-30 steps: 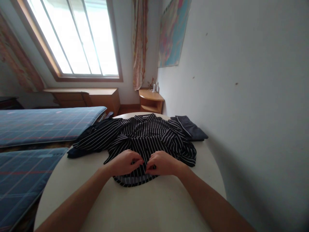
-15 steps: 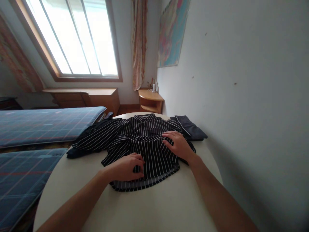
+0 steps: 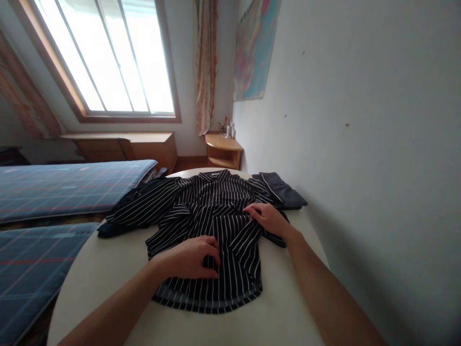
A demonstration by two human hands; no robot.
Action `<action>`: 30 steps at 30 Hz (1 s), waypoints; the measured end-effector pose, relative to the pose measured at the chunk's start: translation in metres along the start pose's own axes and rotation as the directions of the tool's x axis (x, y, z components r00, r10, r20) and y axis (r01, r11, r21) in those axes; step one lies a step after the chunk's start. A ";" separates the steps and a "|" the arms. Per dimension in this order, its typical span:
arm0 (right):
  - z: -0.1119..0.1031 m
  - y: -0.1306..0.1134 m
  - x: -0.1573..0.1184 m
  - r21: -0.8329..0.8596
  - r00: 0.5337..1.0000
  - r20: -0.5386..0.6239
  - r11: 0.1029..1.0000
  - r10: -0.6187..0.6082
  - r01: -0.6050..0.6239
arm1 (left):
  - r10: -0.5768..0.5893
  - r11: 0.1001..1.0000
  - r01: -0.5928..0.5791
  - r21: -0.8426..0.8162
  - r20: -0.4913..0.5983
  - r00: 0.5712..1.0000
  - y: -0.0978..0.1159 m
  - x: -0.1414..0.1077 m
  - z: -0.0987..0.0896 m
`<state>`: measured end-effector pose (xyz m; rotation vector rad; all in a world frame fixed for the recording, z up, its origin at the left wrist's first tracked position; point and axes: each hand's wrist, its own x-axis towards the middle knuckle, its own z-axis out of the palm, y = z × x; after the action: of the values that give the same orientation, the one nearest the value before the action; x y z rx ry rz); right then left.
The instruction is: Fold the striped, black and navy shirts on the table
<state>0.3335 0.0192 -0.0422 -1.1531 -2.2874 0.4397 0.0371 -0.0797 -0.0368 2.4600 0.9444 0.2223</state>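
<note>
One striped shirt [image 3: 225, 230], long axis front-to-back, collar [image 3: 215, 176] far

Both bare forearms come in from the near edge, the left forearm [image 3: 118, 302] slanting toward the far right and the right forearm [image 3: 317, 283] toward the far left. The left hand [image 3: 196, 258] sits nearer, back upward, its fingers curled and the thumb below them with a small gap between. Farther off and to the right, the right hand [image 3: 268, 218] points left, wrist bent, fingers bent; whether its fingertips meet is unclear.
</note>
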 end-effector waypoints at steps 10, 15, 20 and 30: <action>0.001 0.001 0.000 -0.018 0.999 0.009 0.998 0.052 -0.052 | 0.035 0.999 -0.032 0.040 -0.090 0.995 0.011 0.006 0.005; 0.003 0.008 0.000 -0.005 0.999 0.013 0.999 0.042 -0.042 | -0.016 0.991 0.025 0.132 -0.072 0.997 0.002 0.005 0.008; 0.007 0.013 -0.001 -0.034 0.996 0.080 0.999 0.035 -0.032 | -0.180 0.927 0.227 0.298 -0.177 0.967 -0.019 0.000 0.001; 0.011 0.013 -0.002 -0.031 0.992 0.126 0.999 -0.018 0.022 | -0.017 0.953 0.054 0.297 -0.126 0.992 0.004 0.002 0.012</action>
<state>0.3363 0.0247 -0.0577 -1.1463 -2.4200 0.4821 0.0444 -0.0853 -0.0452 2.7281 1.1476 0.2334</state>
